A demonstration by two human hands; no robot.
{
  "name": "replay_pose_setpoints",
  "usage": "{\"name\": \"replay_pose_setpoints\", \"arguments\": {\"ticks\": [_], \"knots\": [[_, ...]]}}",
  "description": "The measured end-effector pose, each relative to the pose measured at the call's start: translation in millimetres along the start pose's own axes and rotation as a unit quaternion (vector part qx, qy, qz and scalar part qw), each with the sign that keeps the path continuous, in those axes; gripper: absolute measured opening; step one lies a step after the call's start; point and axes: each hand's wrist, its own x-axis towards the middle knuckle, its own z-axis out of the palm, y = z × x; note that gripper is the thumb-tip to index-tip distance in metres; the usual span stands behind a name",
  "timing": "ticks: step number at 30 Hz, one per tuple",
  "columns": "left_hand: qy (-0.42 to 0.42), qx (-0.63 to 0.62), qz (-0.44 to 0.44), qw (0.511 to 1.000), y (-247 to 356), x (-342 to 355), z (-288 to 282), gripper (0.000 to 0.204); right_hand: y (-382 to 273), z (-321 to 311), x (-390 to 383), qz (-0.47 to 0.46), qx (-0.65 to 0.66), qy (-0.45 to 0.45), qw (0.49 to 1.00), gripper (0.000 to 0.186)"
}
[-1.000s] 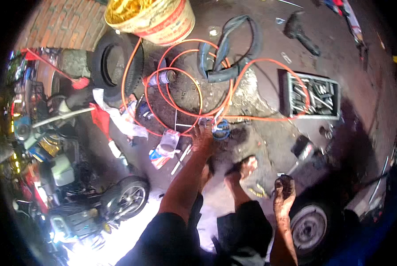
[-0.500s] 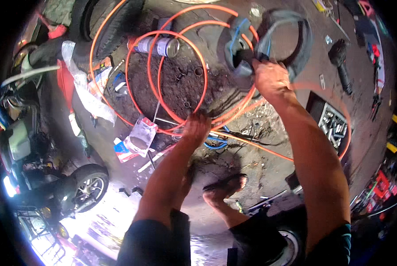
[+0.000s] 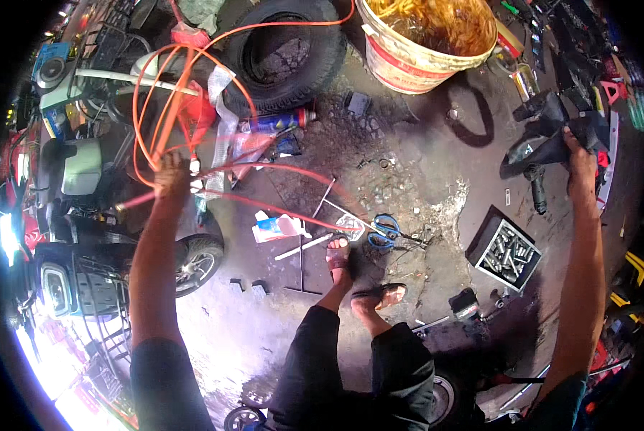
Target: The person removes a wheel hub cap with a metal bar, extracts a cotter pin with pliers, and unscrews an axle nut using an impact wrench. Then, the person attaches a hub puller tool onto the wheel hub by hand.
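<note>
My left hand is stretched out to the left and grips a coiled orange hose, whose loops hang above a red scooter part and whose tail trails across the floor toward my feet. My right hand is stretched out to the right and holds a black rubber inner tube, folded and drooping. Both arms are spread wide apart. My sandalled feet stand on the dirty concrete floor between them.
A black tyre lies at the top, beside a yellow bucket with orange-brown contents. A spray can, blue-handled scissors, a tray of sockets, a scooter wheel and parked scooters at the left surround me.
My left hand has carried the orange hose coil from the middle out to the left. My right hand has swung the black inner tube away to the right. The view shifted.
</note>
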Motion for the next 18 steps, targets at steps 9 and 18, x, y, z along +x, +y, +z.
{"name": "replay_pose_setpoints", "arguments": {"ticks": [9, 18], "knots": [[-0.132, -0.451, 0.012, 0.883, 43, -96, -125, 0.048, -16, 32, -69, 0.014, 0.118, -0.021, 0.993, 0.032], [-0.335, -0.592, -0.03, 0.732, 85, -326, -138, 0.048, -122, 174, -198, 0.192, 0.108, -0.17, 0.96, 0.035]]}}
